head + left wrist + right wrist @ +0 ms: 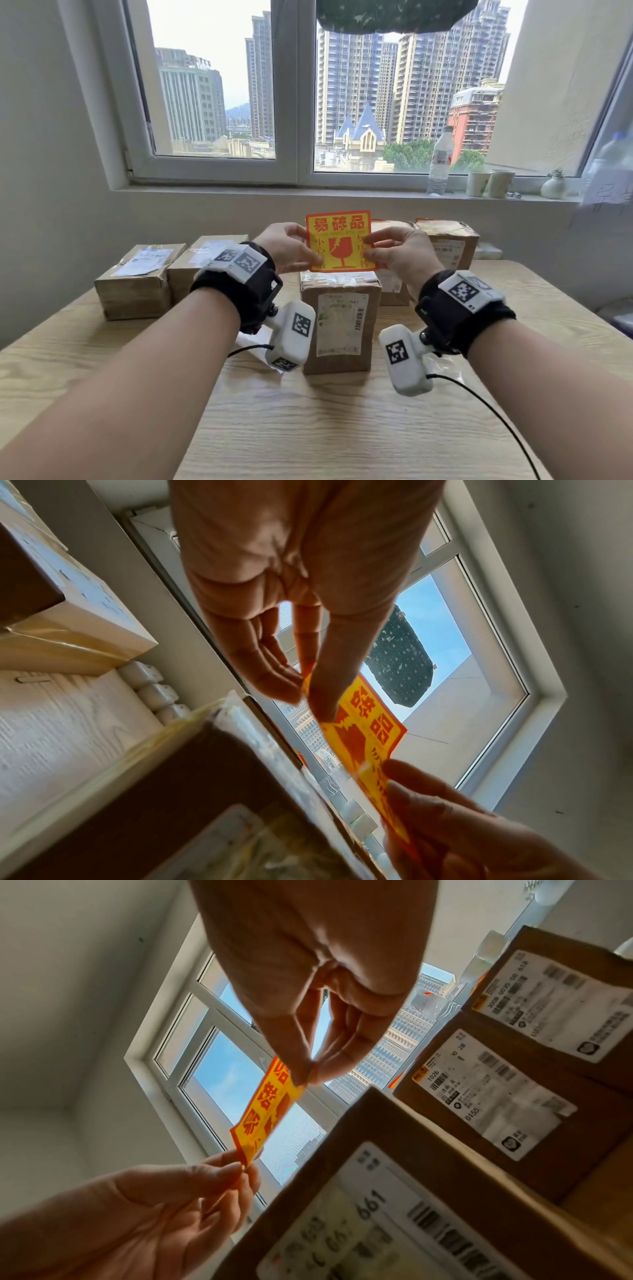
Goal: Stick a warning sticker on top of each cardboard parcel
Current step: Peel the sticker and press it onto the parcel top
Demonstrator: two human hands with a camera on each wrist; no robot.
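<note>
Five cardboard parcels show on the table (pixel 342 428): the far-left parcel (pixel 133 284), the second parcel (pixel 191 270) beside it, the front parcel (pixel 339 329), the middle parcel (pixel 392 291) behind that, and the rear right parcel (pixel 452 246); whether another stands behind the hands cannot be told. There is one warning sticker (pixel 337 240), pinched by two hands, the left hand (pixel 287 248) and the right hand (pixel 400 255). The windowsill (pixel 274 192) carries one clear bottle (pixel 440 161), two paper cups, the left cup (pixel 478 183) and the right cup (pixel 500 183), and one small white vase (pixel 552 186).
</note>
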